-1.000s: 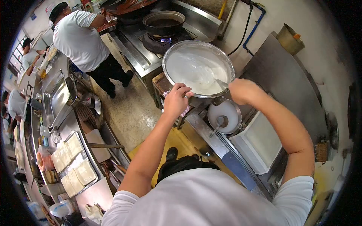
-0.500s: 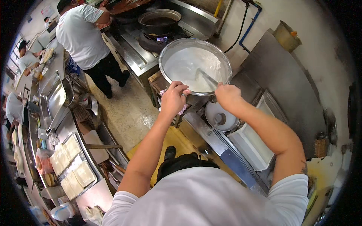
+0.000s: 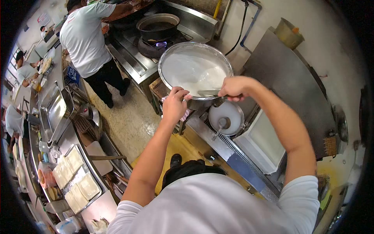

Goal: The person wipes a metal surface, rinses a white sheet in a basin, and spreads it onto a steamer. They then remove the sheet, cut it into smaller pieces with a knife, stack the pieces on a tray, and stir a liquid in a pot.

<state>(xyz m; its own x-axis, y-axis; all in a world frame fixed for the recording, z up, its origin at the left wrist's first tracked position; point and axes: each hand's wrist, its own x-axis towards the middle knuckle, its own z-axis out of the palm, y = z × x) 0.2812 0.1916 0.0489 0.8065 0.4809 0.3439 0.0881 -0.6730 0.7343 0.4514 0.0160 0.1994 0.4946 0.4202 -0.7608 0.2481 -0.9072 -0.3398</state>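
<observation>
A wide metal bowl with a pale, thick white liquid inside stands in front of me. My left hand grips its near rim, fingers bent over the edge. At the right part of the near rim, my right hand is closed around the flat metal handle of a stirring tool. The handle lies nearly level, pointing left over the bowl's near side. I cannot make out the tool's head. Below the bowl sits a round white-filled container with a ladle in it.
A dark pot sits on a stove at the back, with a flame beside it. A co-worker stands at the stove. On the left counter are metal pans and a tray with pale sheets. A white rectangular tub lies right.
The tool has swung from a steep slant in the liquid to nearly level by the near rim. My right hand has turned and its forearm is raised. My left hand stays on the rim.
</observation>
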